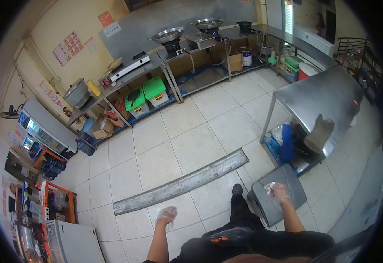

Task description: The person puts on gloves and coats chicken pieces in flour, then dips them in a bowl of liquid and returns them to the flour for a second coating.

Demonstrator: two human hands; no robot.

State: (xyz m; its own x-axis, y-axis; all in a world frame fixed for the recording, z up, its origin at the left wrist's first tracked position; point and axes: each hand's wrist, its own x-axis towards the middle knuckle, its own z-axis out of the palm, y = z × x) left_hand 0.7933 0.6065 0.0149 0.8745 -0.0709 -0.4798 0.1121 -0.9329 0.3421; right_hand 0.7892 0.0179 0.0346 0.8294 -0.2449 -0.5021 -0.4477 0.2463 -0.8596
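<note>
My left hand (168, 214), in a clear plastic glove, hangs over the tiled floor with its fingers loosely curled together. It holds nothing that shows. A loose fold of the glove droops below it. My right hand (280, 193), gloved the same way, is above the lid of a grey bin (261, 202). White residue coats the fingertips of that glove, and the bent fingers stand a little apart. Below, my dark shoe (237, 190) is on the tiles beside the bin.
A metal drain cover (180, 183) crosses the floor ahead. At right stands a steel table (321, 98) with a glove-shaped mitt (319, 135) on its edge. Counters along the back carry woks (167, 36) and a stove (130, 68). Green-lidded boxes (154, 89) sit underneath. A fridge (46, 127) stands left.
</note>
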